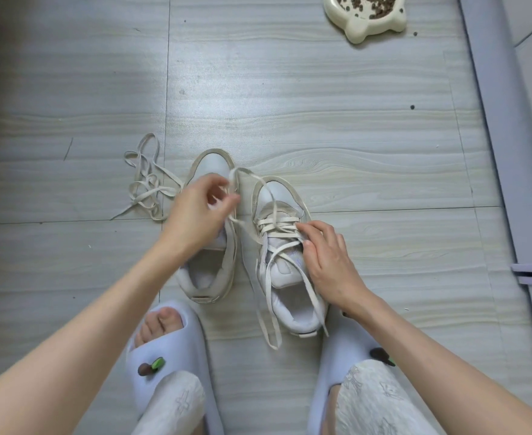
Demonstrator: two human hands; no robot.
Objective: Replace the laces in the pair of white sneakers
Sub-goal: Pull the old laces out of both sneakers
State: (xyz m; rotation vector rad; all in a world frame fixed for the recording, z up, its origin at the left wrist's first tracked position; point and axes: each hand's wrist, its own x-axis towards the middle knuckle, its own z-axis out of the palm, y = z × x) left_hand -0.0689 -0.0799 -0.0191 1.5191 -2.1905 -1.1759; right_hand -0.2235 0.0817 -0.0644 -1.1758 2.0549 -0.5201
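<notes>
- Right sneaker (289, 271), on the floor (352, 136): my right hand (327, 262) pinches its lace (274, 227); my left hand (195, 215) pinches the same lace's strand.
- Left sneaker (208, 271): laceless, just beside.
- Loose lace (145, 183): left.
- Pet-food bowl (365, 17): well apart.

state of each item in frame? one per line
left sneaker: upright on floor, no lace visible
right sneaker: upright, partly laced, lace ends trailing
loose lace: tangled on floor
left hand: pinching a lace strand
right hand: fingertips on right sneaker's lacing
pet bowl: holding kibble
</notes>
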